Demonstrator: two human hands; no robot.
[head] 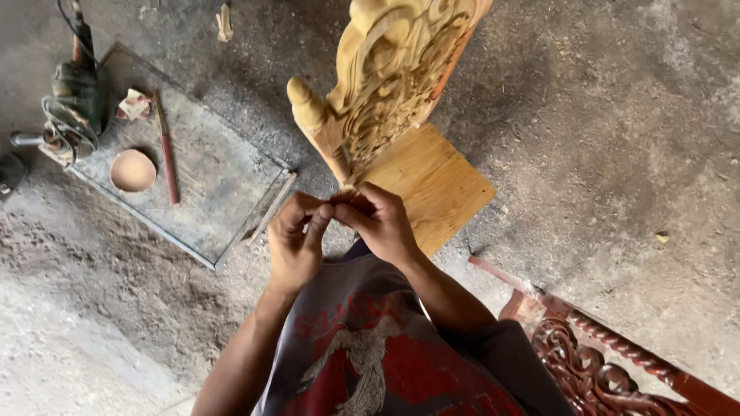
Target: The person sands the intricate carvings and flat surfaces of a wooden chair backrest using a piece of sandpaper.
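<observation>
Both your hands, left (297, 235) and right (379, 222), pinched something small, unidentifiable | carved chair back (393, 73) at 12 o'clock: stiff, heavy, delicate fretwork; gripped best by post.

Raw matt wood carved panel (389, 73) vs glossy red-varnished carved frame (609, 370); rough dusty concrete floor (617, 139).

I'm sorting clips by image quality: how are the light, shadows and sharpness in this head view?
Head view: soft, even daylight with no glare; the carved wooden piece casts only a faint shadow on the dusty floor. The left hand and right hand are slightly soft where the fingertips meet, so what they pinch is unclear. Edges bend a little, as with a wide lens.
</observation>
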